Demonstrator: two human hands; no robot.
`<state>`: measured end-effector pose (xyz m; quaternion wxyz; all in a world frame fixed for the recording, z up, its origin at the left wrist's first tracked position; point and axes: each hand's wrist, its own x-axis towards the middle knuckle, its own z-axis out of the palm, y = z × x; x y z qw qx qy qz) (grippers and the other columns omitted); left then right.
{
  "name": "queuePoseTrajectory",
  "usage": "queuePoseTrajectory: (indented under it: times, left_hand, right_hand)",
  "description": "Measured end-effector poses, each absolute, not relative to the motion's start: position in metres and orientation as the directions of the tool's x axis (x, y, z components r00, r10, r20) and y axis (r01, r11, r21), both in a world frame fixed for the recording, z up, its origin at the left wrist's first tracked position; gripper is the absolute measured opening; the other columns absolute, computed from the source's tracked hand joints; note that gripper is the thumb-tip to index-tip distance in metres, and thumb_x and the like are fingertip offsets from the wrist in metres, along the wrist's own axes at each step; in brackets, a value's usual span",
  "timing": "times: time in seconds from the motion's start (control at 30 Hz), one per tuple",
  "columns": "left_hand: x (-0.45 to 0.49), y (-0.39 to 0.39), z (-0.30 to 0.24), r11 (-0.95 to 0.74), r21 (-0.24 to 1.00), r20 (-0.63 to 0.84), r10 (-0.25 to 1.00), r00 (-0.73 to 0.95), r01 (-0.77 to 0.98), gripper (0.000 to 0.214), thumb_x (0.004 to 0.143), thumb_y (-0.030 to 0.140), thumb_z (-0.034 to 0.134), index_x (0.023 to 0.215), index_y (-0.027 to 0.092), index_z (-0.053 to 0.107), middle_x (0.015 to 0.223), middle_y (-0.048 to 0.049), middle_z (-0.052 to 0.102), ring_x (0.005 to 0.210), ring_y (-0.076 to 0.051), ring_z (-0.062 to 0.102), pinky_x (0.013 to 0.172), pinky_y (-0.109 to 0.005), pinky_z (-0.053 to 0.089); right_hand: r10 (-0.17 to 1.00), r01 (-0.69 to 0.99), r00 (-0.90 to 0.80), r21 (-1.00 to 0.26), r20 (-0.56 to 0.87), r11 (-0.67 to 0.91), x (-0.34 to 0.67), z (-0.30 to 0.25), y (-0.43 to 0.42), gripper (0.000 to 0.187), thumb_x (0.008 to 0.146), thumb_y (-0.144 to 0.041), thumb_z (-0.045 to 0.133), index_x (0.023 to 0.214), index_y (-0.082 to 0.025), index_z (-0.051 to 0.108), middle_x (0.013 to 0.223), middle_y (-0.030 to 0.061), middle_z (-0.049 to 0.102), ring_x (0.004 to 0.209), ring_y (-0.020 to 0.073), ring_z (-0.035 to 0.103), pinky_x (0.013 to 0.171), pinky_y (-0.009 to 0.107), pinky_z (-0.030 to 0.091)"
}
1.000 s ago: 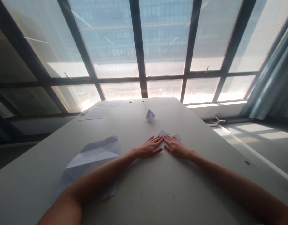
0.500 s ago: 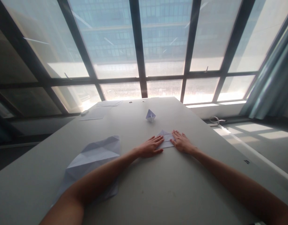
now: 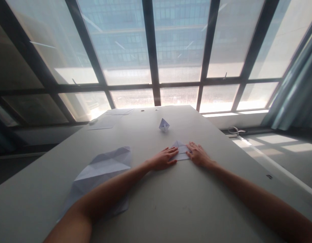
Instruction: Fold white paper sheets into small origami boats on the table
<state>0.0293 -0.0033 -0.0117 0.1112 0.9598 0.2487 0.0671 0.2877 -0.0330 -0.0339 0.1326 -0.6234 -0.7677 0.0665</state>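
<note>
Head view: folded paper (image 3: 183, 156) is lying below and right of centre.
Left hand (image 3: 164, 159) and right hand (image 3: 198, 155) are resting flat on its sides, grasping nothing, I'd say creasing it; next move is likely needing matched edges.

The left hand (image 3: 164, 159) covers the left end of the folded paper (image 3: 182, 154), the right hand (image 3: 198, 156) its right. A paper figure (image 3: 164, 125) sits beyond the folded paper, a creased sheet (image 3: 102, 166) left of it.

The paper boat (image 3: 164, 126) stands behind the folded paper (image 3: 182, 156).
</note>
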Motion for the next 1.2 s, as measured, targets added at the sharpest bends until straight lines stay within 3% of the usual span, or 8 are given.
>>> queuePoseTrajectory:
  times: [0.5,0.67,0.8,0.93,1.07,1.2]
  left_hand:
    - [0.0295,-0.0058,-0.0108,-0.842,0.255,0.097,0.511,0.854,0.475,0.062,0.101,0.051,0.038,0.155,0.021,0.033,0.161,-0.0077,0.026,0.149,-0.025,0.024,0.123,-0.043,0.016]
    - [0.0292,-0.0055,-0.0123,-0.836,0.242,0.118,0.529,0.84,0.493,0.065,0.1,0.054,0.04,0.156,0.023,0.03,0.16,-0.008,0.029,0.149,-0.027,0.023,0.122,-0.045,0.018]
    - [0.029,-0.0052,-0.0142,-0.823,0.214,0.123,0.557,0.821,0.526,0.068,0.099,0.054,0.043,0.157,0.023,0.027,0.161,-0.0091,0.028,0.15,-0.028,0.02,0.121,-0.049,0.017]
    - [0.0293,-0.0035,-0.017,-0.809,0.222,0.151,0.58,0.8,0.545,0.061,0.1,0.05,0.043,0.153,0.023,0.034,0.158,-0.0093,0.036,0.147,-0.027,0.029,0.12,-0.05,0.021]
    - [0.0297,-0.0018,-0.0162,-0.833,0.207,0.208,0.55,0.809,0.513,0.05,0.101,0.041,0.044,0.146,0.02,0.046,0.15,-0.0113,0.047,0.141,-0.025,0.04,0.117,-0.044,0.031]
    - [0.0299,-0.0031,-0.0102,-0.878,0.188,0.246,0.476,0.845,0.44,0.05,0.1,0.048,0.047,0.141,0.019,0.05,0.145,-0.013,0.052,0.137,-0.026,0.045,0.115,-0.041,0.035]
  right_hand:
    - [0.957,0.915,-0.194,-0.312,0.216,0.256,0.2885,-0.0355,-0.0337,0.053,0.095,-0.037,0.048,0.144,-0.016,0.051,0.156,0.0181,0.036,0.147,0.029,0.028,0.119,0.052,0.018]
    - [0.862,0.826,-0.346,-0.315,0.37,0.467,0.2894,-0.0324,-0.0374,0.045,0.091,-0.027,0.054,0.135,-0.021,0.06,0.152,0.0133,0.045,0.145,0.0266,0.032,0.119,0.054,0.017]
    - [0.814,0.748,-0.46,-0.34,0.355,0.57,0.2894,-0.0318,-0.0382,0.04,0.093,-0.032,0.054,0.131,-0.024,0.064,0.141,0.0116,0.058,0.134,0.0263,0.049,0.115,0.049,0.031]
    - [0.816,0.741,-0.454,-0.357,0.357,0.568,0.2896,-0.0325,-0.0381,0.045,0.092,-0.038,0.057,0.133,-0.022,0.063,0.141,0.0127,0.056,0.133,0.0287,0.05,0.112,0.047,0.037]
    - [0.81,0.729,-0.448,-0.37,0.377,0.576,0.2908,-0.0332,-0.0376,0.044,0.09,-0.039,0.059,0.131,-0.024,0.064,0.14,0.0109,0.058,0.131,0.0296,0.052,0.111,0.046,0.039]
    - [0.816,0.738,-0.447,-0.364,0.367,0.568,0.2904,-0.0309,-0.0387,0.043,0.091,-0.039,0.059,0.131,-0.025,0.064,0.141,0.0097,0.058,0.132,0.0292,0.052,0.111,0.046,0.04]
